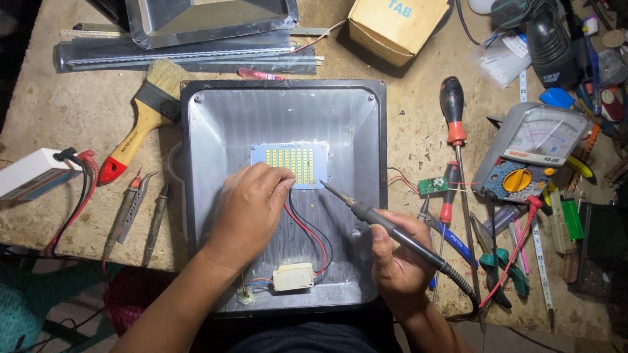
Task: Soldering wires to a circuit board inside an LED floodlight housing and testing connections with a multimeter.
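Observation:
A square metal floodlight housing [216,117] lies open on the workbench, with a white board of small yellow light chips [291,160] at its centre. My left hand [248,212] rests inside the housing, fingertips pinching the red and black wires [313,236] at the board's lower edge. These wires run down to a small white driver box [292,276]. My right hand [399,258] grips a black soldering iron [383,221], whose tip points up-left and sits just off the board's lower right corner.
A paintbrush [147,108] and several probes lie left of the housing. To the right are a red-handled screwdriver [453,111], an analogue multimeter [533,150], a small green circuit board [432,185], pliers and cables. A cardboard box [392,26] and another metal housing [209,19] sit behind.

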